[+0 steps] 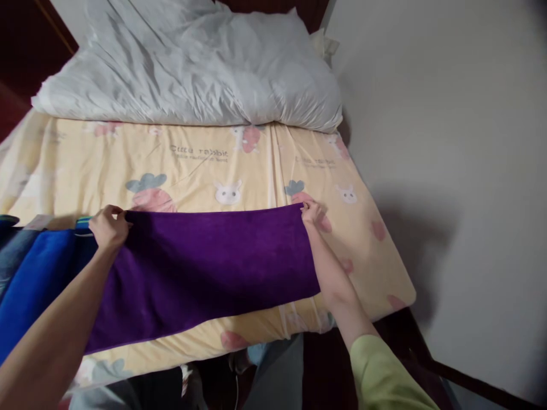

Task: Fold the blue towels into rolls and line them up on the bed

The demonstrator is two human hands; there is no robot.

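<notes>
A purple towel-like cloth (pixel 213 262) is stretched out lengthwise over the near part of the bed, its top edge drawn nearly straight. My left hand (pixel 109 226) pinches that edge toward its left end, fingers closed on the fabric. At the far corner on the right, my right hand (pixel 311 212) grips the cloth between thumb and fingers. The lower edge of the cloth lies near the mattress front. Part of its left side is hidden behind my left forearm.
Blue and denim-like clothes (pixel 38 267) lie to the left. A yellow rabbit-print sheet (pixel 256 165) covers the mattress. Along the back rests a puffy grey-white quilt (pixel 205 68). A pale wall (pixel 461 142) stands on the right.
</notes>
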